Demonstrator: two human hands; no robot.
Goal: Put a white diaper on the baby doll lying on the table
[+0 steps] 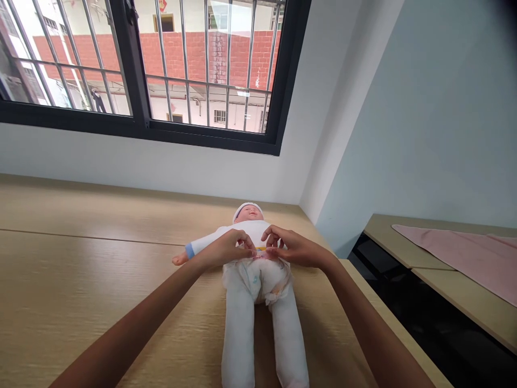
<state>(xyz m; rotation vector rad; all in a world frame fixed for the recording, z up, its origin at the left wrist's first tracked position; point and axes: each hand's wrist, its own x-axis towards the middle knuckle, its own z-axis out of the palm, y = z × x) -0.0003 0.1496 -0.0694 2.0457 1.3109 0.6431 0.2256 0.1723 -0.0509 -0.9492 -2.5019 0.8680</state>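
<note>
A doll [247, 213] was laid on its back on a wooden table [105, 302], directly beneath the fingers of both hands. A white diaper [260, 277] was wrapped about its hips, and the upper edge of the diaper was met by the fingertips. The fingers of the left hand [231, 247] were bent and narrowed toward the thumb at one side of the waist; those of the right hand [297, 248] were curled likewise at the other side, just beside them. Whether the material was pinched by either hand could not be told.

Between the two sets of fingers, a small coloured strip [260, 250] was seen at the waist. Just beyond the fingers, the doll was covered by a white top [256, 230], and farther off its head was fitted with a white cap [247, 205]. To the left of the left fingers, a blue cuff [189, 250] was shown on an outstretched sleeve. On the near side of the fingers, white leggings [239, 334] were extended. Well to the right of the fingers, a pink cloth [476, 258] was spread on a second table [430, 275]. Far beyond the fingers, a barred window [214, 64] was framed in black.
</note>
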